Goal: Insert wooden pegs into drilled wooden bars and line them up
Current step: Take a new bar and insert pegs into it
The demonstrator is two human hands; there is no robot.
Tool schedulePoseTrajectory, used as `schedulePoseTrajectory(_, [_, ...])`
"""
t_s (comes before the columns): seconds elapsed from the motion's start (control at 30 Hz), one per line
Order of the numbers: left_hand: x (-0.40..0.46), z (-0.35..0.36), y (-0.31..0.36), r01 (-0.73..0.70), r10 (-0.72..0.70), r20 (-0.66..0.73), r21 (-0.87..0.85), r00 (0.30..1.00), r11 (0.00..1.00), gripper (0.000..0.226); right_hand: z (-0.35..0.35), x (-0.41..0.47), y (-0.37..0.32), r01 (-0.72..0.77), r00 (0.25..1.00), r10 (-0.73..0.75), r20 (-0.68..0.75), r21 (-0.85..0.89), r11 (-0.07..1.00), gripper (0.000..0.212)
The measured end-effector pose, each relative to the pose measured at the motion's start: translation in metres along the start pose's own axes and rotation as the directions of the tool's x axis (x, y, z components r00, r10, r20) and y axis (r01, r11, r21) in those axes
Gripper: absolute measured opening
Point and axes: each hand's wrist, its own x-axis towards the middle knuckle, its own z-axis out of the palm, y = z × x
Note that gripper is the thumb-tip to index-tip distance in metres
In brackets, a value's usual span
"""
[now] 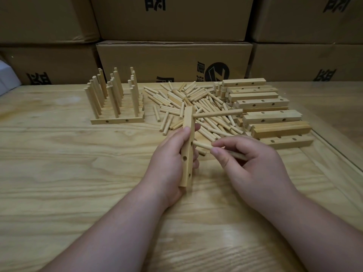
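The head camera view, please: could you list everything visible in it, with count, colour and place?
Held bar: one, pale wood, upright in the left hand, one peg already sticking out to the right near its top.
Loose peg: one, pale wood, pinched in the right hand, tip close to the held bar.
Peg pile: too many to count, pale wood, table centre back.
Finished bars: several in a row, pegs upright, back left.
Empty bars: a stack, pale wood, back right.
Table: one, light wood grain.
Cardboard boxes: several, brown, stacked behind.
Left hand: grips the held bar.
Right hand: pinches the loose peg.
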Motion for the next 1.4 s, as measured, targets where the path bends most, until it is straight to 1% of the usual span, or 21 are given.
schedulePoseTrajectory(0.1, [0.001, 0.001, -0.001, -0.005, 0.005, 0.013, 0.044, 1.0, 0.999, 0.04, 0.001, -0.001, 0.001, -0.004, 0.999, 0.003, 0.049, 0.035, 0.999, 0.014])
schedulePoseTrajectory(0.17, [0.001, 0.001, -0.001, -0.014, 0.013, 0.017, 0.049, 1.0, 0.999, 0.042, 0.002, -0.002, 0.002, -0.015, 0.997, 0.01, 0.08, 0.064, 0.998, 0.021])
schedulePoseTrajectory(0.27, [0.001, 0.001, -0.001, -0.019, 0.017, 0.039, 0.066, 0.999, 0.998, 0.041, 0.002, -0.002, 0.001, -0.02, 0.997, 0.015, 0.076, 0.059, 0.998, 0.027])
schedulePoseTrajectory(0.4, [-0.001, -0.001, 0.0, -0.011, 0.002, 0.084, 0.108, 0.996, 0.994, 0.038, -0.003, 0.001, 0.001, -0.007, 0.997, 0.004, 0.08, 0.033, 0.999, 0.025])
schedulePoseTrajectory(0.5, [-0.003, 0.0, 0.001, -0.021, 0.006, 0.108, 0.14, 0.994, 0.99, 0.029, -0.006, 0.003, 0.002, -0.019, 0.995, 0.018, 0.093, 0.008, 1.0, 0.02])
schedulePoseTrajectory(0.57, [-0.003, 0.001, 0.001, -0.019, 0.005, 0.095, 0.142, 0.995, 0.99, 0.025, -0.006, 0.003, 0.001, -0.025, 0.996, 0.025, 0.088, -0.001, 1.0, 0.019])
schedulePoseTrajectory(0.77, [-0.003, 0.002, 0.001, -0.025, 0.021, 0.034, 0.11, 0.999, 0.994, 0.025, 0.004, 0.0, -0.005, -0.005, 0.999, 0.008, 0.041, -0.071, 0.997, 0.018])
schedulePoseTrajectory(0.83, [-0.003, 0.002, 0.001, -0.013, 0.01, 0.026, 0.09, 1.0, 0.996, 0.027, 0.006, -0.001, -0.006, -0.031, 0.998, 0.033, 0.047, -0.032, 0.999, 0.016])
schedulePoseTrajectory(0.93, [-0.003, 0.002, 0.001, 0.001, -0.005, 0.05, 0.083, 0.999, 0.997, 0.032, 0.005, 0.001, -0.004, -0.113, 0.992, 0.105, 0.076, 0.112, 0.987, 0.019])
schedulePoseTrajectory(1.0, [-0.003, 0.002, 0.0, -0.004, -0.002, 0.064, 0.094, 0.998, 0.996, 0.032, 0.004, 0.003, -0.002, -0.132, 0.989, 0.119, 0.088, 0.162, 0.978, 0.018])
schedulePoseTrajectory(1.07, [-0.004, 0.001, 0.0, -0.014, 0.007, 0.068, 0.105, 0.998, 0.994, 0.031, 0.005, 0.003, -0.002, -0.122, 0.99, 0.108, 0.092, 0.165, 0.979, 0.021])
schedulePoseTrajectory(1.17, [-0.004, 0.0, -0.001, -0.022, 0.015, 0.066, 0.119, 0.998, 0.993, 0.029, 0.006, 0.004, -0.005, -0.093, 0.992, 0.082, 0.094, 0.122, 0.988, 0.028])
schedulePoseTrajectory(1.3, [-0.004, 0.0, -0.002, -0.034, 0.02, 0.081, 0.185, 0.997, 0.982, 0.029, 0.003, 0.005, -0.006, -0.084, 0.99, 0.071, 0.121, 0.104, 0.991, 0.033])
schedulePoseTrajectory(1.37, [-0.004, 0.0, -0.003, -0.05, 0.032, 0.088, 0.21, 0.996, 0.976, 0.029, 0.0, 0.006, -0.005, -0.099, 0.987, 0.086, 0.133, 0.096, 0.991, 0.029])
schedulePoseTrajectory(1.4, [-0.004, 0.0, -0.003, -0.059, 0.04, 0.089, 0.222, 0.995, 0.973, 0.03, -0.001, 0.006, -0.002, -0.116, 0.986, 0.103, 0.134, 0.099, 0.988, 0.023])
